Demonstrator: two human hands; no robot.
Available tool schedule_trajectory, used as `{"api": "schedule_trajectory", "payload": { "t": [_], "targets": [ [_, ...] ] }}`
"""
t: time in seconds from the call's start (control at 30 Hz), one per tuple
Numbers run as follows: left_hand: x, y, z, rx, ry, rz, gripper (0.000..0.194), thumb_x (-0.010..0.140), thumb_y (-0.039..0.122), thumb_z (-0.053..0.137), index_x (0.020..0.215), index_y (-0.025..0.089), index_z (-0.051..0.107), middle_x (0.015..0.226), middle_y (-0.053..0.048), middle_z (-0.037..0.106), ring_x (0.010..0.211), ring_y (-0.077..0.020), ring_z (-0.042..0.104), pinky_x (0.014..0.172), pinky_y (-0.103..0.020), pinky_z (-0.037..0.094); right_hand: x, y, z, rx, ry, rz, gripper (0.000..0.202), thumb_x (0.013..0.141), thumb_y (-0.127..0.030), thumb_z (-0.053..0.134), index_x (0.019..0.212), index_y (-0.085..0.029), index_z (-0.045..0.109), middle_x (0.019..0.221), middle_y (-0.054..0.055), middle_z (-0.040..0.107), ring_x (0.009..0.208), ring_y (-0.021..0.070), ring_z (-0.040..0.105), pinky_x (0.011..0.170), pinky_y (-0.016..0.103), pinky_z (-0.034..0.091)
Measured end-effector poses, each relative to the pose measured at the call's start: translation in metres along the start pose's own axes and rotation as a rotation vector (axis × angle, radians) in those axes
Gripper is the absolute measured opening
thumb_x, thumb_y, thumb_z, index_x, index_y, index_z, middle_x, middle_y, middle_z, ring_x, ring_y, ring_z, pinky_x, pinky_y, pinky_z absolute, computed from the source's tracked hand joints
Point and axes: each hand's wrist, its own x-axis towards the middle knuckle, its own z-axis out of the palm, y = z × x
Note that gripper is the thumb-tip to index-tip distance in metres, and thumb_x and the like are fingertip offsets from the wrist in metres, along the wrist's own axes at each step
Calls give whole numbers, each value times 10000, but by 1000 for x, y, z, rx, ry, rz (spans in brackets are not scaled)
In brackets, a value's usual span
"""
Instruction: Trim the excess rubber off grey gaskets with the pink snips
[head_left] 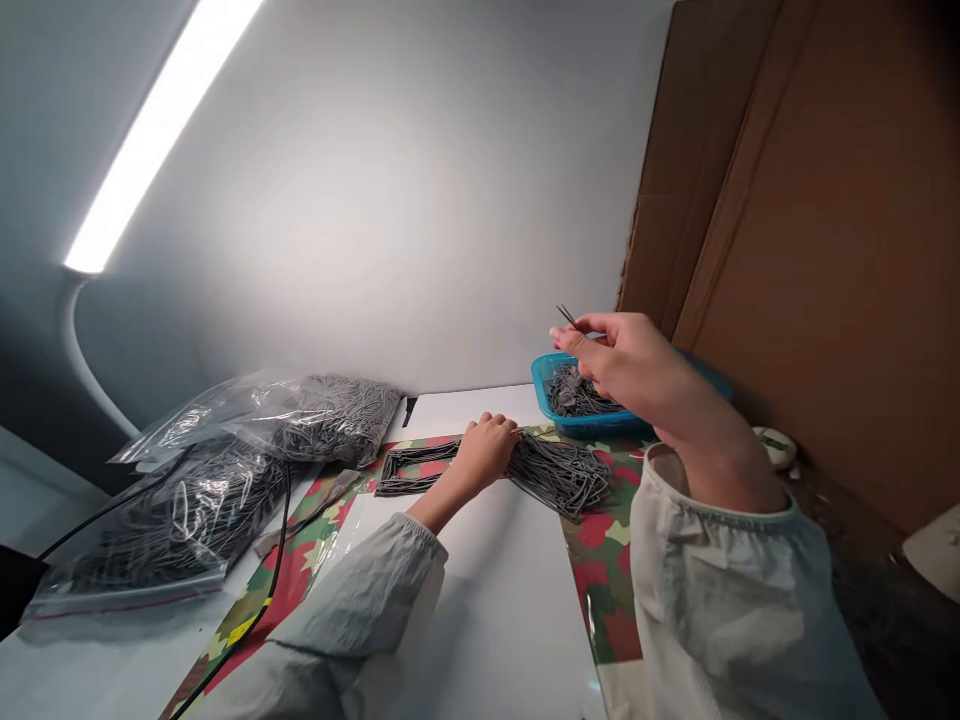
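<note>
While bags [124, 600] hold wires [345, 412], blue tray [592, 427] likewise

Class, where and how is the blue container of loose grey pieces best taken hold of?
The blue container is probably best pinched at its left rim, coming from the left: that thin edge stands exposed, while the right hand and forearm hide much of the other end. Loose grey pieces inside suggest keeping it level.
</note>
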Motion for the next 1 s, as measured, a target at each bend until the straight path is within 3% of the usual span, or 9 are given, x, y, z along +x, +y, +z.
{"api": "schedule_trajectory", "payload": {
  "t": [0.13, 0.27, 0.7, 1.0],
  "targets": [
    [18, -2, 1, 0, -76, -110, 309, 932, 331, 570, 1189, 161, 570, 1195, -92, 600, 1012, -214, 619, 858, -423, 542, -3, -3, -21, 32, 78, 4, 231, 883, -385, 582, 783, -178, 596, 544, -63, 316, 454, 70, 276, 396, 221, 213],
    [21, -6, -3, -21, -115, -166, 292, 935, 330, 565, 1179, 170, 577, 1193, -89, 602, 1009, -208, 619, 858, -413, 542, -5, -8, -31, 53, 125, 10, 224, 896, -370, 581, 783, -179, 612, 546, -64, 295, 448, 67, 255, 395, 224, 197],
    [20, -6, -29, -72, -147, -204, 297, 934, 333, 566, 1179, 167, 577, 1198, -90, 600, 1018, -213, 615, 866, -421, 538, -3, -6, -33, 102, 134, -38, 254, 890, -369, 599, 712, -187, 590, 513, -60, 319, 397, 53, 252, 350, 209, 166],
    [20, -7, -32, -166, -145, -246, 303, 930, 333, 571, 1182, 163, 575, 1202, -92, 598, 1028, -218, 612, 873, -430, 535, -3, -7, -32, 63, 136, -25, 253, 895, -375, 596, 727, -186, 608, 504, -53, 339, 403, 61, 277, 356, 211, 199]
  ]
}}
